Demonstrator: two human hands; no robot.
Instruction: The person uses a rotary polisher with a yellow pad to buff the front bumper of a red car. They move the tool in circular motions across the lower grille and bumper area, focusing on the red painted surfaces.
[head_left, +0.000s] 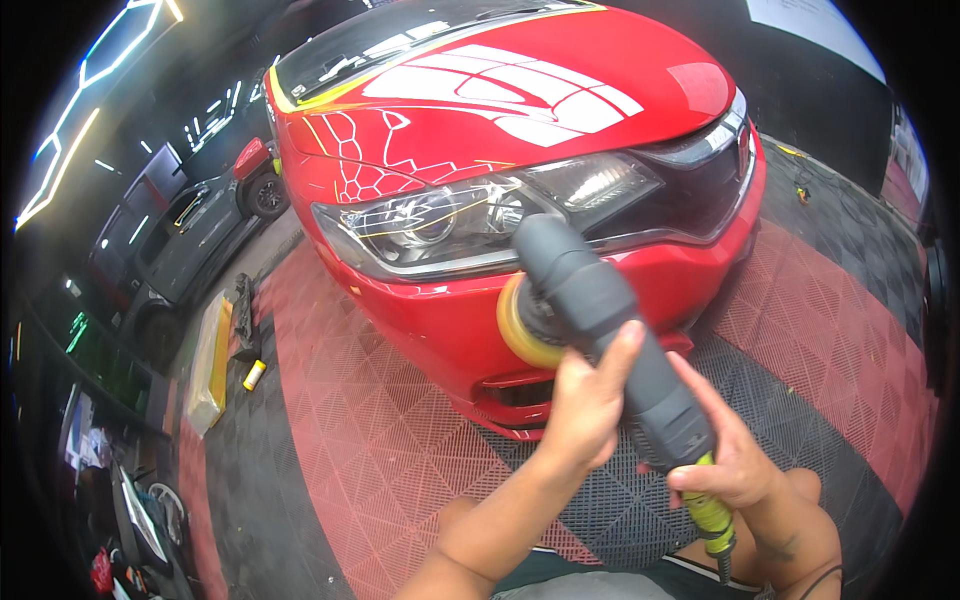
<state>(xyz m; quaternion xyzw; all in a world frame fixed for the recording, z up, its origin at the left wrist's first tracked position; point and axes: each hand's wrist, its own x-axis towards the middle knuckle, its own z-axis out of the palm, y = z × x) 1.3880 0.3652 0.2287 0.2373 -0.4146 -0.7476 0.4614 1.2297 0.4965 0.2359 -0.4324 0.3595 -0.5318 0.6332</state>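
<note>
A black and lime-green car polisher (620, 330) is held in both my hands, its body slanting from upper left to lower right. Its yellow foam pad (522, 325) is against or very close to the red front bumper (400, 310), just below the headlight (430, 225). My left hand (590, 405) grips the polisher near its head, thumb along the top. Farther back, my right hand (730, 450) is wrapped round the body near the green rear end. The red car's hood (640, 60) shows bright reflections, and yellow tape (325, 97) edges the windshield.
Red and black grid tiles (370, 420) cover the floor. A dark car (190, 235) stands to the left. On the floor there lie a long plastic-wrapped item (210, 365), a black part (243, 320) and a small yellow-white bottle (254, 375). A motorcycle (150, 510) stands at lower left.
</note>
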